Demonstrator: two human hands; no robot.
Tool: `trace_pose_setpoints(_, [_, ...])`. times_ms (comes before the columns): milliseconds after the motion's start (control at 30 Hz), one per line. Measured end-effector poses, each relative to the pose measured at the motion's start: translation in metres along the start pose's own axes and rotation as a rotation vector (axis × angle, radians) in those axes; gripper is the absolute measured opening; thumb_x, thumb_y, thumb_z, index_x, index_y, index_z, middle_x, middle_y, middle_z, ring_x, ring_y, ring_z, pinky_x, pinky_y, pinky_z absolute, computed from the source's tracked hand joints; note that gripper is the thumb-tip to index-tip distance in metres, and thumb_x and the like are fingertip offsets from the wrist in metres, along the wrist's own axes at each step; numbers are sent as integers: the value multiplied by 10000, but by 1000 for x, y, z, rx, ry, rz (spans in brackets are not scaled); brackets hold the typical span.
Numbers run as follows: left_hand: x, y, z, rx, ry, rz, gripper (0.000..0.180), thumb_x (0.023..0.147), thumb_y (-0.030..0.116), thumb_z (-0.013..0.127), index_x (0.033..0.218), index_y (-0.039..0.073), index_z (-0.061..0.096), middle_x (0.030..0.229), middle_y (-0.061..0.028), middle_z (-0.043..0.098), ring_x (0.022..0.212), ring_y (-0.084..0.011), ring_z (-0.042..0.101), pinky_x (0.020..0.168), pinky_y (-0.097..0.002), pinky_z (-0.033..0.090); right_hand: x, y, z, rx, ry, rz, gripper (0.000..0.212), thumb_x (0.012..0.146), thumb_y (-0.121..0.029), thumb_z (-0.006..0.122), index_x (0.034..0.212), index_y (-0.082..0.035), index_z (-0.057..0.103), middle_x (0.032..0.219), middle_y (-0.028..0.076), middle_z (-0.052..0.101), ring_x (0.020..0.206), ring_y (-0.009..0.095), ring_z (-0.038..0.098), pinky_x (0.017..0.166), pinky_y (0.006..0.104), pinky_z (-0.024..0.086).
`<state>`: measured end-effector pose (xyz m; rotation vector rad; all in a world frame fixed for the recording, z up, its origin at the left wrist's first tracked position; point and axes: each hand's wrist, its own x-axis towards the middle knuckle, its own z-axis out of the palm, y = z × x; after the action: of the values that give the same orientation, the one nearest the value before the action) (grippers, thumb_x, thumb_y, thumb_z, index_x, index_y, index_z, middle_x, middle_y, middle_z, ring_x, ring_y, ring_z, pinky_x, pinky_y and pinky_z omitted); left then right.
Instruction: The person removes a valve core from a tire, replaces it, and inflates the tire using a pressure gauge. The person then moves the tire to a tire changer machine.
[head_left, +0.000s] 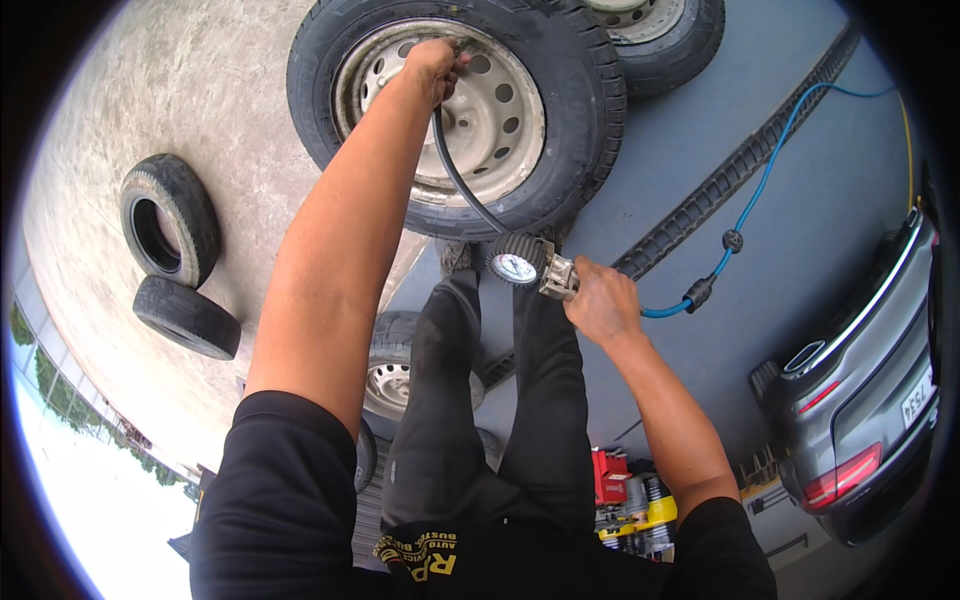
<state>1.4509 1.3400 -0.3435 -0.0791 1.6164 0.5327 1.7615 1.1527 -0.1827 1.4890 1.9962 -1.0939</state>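
A wheel (585, 110) with a black tyre and a dull cream steel rim (520, 165) lies in front of me. My left hand (435, 72) is closed at the far part of the rim, gripping the end of a black rubber hose (455, 172); its tip is hidden by the fingers. That hose runs back to a tyre inflator (560, 277) with a round dial gauge (514, 267) in a ribbed black cover. My right hand (606, 303) is wrapped round the inflator's metal handle. From it a blue air hose (765, 185) leads off to the right.
Another wheel (670, 55) is beyond the first. Two loose tyres (190, 215) are on the concrete at left, and a wheel (390, 375) is beside my legs. A drain grate (740, 150) crosses the grey floor. A grey car (860, 400) stands at right.
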Motion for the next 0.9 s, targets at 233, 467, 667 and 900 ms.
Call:
trace_pose_setpoints(233, [-4, 0, 4, 34, 14, -6, 459, 1099, 422, 401, 837, 120, 627, 567, 95, 403, 443, -49, 227, 388, -217, 197, 1, 0, 1, 0, 13, 0, 195, 806, -163, 654, 905, 3, 632, 874, 221, 725, 804, 440, 714, 757, 531, 570])
trace_pose_setpoints(467, [-10, 1, 5, 28, 28, 16, 458, 1101, 420, 394, 843, 120, 623, 569, 101, 393, 455, -47, 233, 395, -215, 202, 1, -1, 1, 4, 14, 1, 189, 809, -165, 651, 903, -2, 631, 870, 216, 726, 802, 440, 714, 752, 535, 570])
trace_pose_setpoints(667, [-12, 1, 5, 27, 31, 23, 461, 1101, 419, 392, 841, 117, 624, 571, 102, 397, 456, -45, 232, 396, -216, 199, 1, 0, 2, 6, 27, -13, 187, 805, -163, 650, 902, -4, 628, 865, 216, 725, 790, 442, 712, 746, 536, 570])
trace_pose_setpoints(900, [-12, 1, 5, 50, 34, 33, 470, 1100, 416, 396, 828, 115, 632, 572, 100, 395, 458, -48, 232, 407, -223, 212, 3, 0, 2, 22, 9, 39, 222, 744, -133, 694, 917, -10, 629, 841, 242, 711, 825, 464, 689, 768, 538, 547])
